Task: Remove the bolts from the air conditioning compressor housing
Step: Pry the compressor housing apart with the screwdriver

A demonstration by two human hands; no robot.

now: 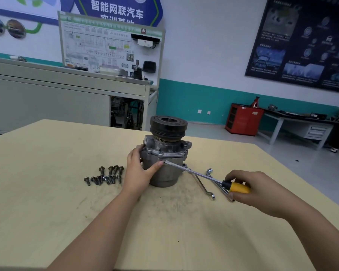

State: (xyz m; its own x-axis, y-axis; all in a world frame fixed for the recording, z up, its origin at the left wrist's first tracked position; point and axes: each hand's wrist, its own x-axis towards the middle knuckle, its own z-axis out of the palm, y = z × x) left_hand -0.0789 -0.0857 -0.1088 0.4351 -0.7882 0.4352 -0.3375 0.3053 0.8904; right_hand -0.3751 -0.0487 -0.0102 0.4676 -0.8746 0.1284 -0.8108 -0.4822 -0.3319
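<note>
A: Where is the compressor (165,153) now?

B: It stands upright on the table (47,173), with the dark pulley (168,125) on top. The left hand (139,169) wraps around its body, and the thumb (157,165) lies just beside the tip of the screwdriver (206,176).

A: And the right hand (250,190)?

B: It grips the yellow handle, with the fingers curled round it. The tip sits at the seam under the flange.

A: What worries you?

B: The thumb. If the tip slips out of the seam under force, I think it can go straight into that thumb. Also, hard prying may mark the soft metal edge.

A: Are the bolts (106,176) out?

B: Many lie in a group on the table, left of the compressor. Whether one remains in the housing, I cannot tell. If so, prying could crack the flange.

A: Anything else?

B: The wrenches (203,187) lie under the screwdriver, so the handle could knock them.
</note>
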